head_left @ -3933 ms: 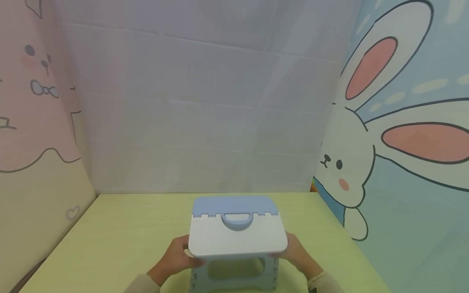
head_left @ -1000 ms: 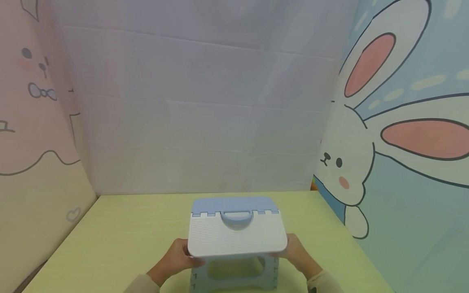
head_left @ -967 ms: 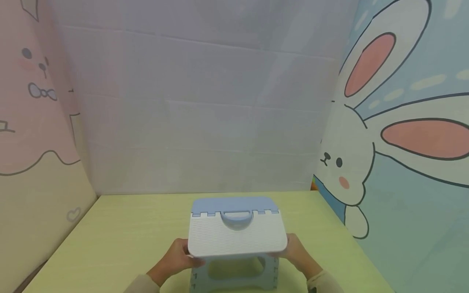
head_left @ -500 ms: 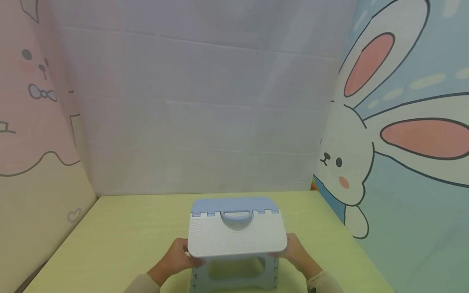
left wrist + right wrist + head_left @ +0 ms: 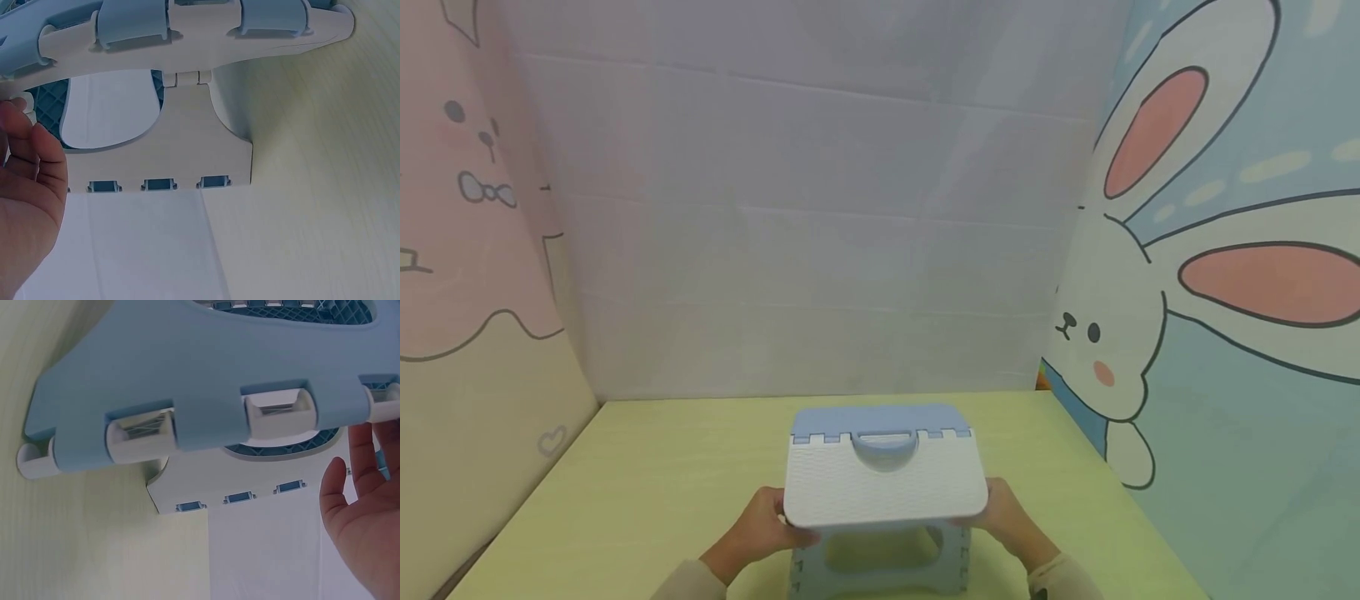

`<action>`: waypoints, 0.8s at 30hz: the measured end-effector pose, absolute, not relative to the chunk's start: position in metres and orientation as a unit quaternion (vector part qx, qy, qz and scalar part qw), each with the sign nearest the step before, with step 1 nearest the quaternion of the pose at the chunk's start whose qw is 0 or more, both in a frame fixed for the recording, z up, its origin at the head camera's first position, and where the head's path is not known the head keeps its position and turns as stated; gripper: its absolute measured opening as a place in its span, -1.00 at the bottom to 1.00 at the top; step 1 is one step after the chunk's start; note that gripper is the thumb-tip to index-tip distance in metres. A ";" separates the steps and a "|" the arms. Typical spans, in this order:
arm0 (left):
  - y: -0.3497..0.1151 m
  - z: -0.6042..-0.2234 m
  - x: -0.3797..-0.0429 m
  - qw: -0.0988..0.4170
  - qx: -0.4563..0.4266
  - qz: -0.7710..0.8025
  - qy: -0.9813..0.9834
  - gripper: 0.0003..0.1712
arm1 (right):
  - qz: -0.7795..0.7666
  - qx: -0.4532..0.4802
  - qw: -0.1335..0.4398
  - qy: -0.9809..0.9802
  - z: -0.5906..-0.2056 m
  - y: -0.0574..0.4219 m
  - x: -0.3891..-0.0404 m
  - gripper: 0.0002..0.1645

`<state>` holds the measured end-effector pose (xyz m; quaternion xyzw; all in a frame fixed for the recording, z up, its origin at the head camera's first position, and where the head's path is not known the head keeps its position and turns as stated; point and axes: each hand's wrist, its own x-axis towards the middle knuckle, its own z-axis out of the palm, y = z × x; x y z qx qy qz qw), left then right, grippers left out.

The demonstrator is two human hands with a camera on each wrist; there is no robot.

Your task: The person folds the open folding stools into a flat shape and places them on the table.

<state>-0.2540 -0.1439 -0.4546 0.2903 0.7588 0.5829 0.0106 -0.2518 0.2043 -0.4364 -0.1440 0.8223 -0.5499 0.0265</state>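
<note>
A folding step stool (image 5: 887, 492) stands unfolded on the table. Its top has a white panel in front and a light blue one behind, with a blue carrying handle (image 5: 884, 448) at the seam. My left hand (image 5: 762, 525) grips the left edge of the top, thumb at the front. On the opposite edge my right hand (image 5: 1006, 518) holds the stool, its fingers partly hidden beneath the top. From below, the left wrist view shows curled fingers (image 5: 40, 147) at the white hinged side. In the right wrist view, fingers (image 5: 362, 459) reach up under the blue side.
The pale yellow-green table (image 5: 685, 467) runs back to a white sheet wall (image 5: 820, 250). A pink and cream printed panel (image 5: 475, 400) borders the left side, and a blue panel with a rabbit drawing (image 5: 1240, 450) the right.
Against the oldest frame, the carrying handle shows a narrower opening and the seam looks slightly shifted back. Over the last second, hands and stool stay in place.
</note>
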 end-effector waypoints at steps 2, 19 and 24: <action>-0.144 -0.455 -0.254 0.008 0.290 0.581 0.760 -0.71 | -0.548 -0.145 0.026 0.824 -0.437 0.205 -0.252 -0.39; -0.142 -0.456 -0.251 -0.043 0.272 0.561 0.781 -0.66 | -0.557 -0.143 0.000 0.818 -0.439 0.203 -0.250 -0.39; -0.145 -0.458 -0.252 -0.025 0.295 0.575 0.763 -0.70 | -0.560 -0.158 0.002 0.813 -0.441 0.204 -0.251 -0.39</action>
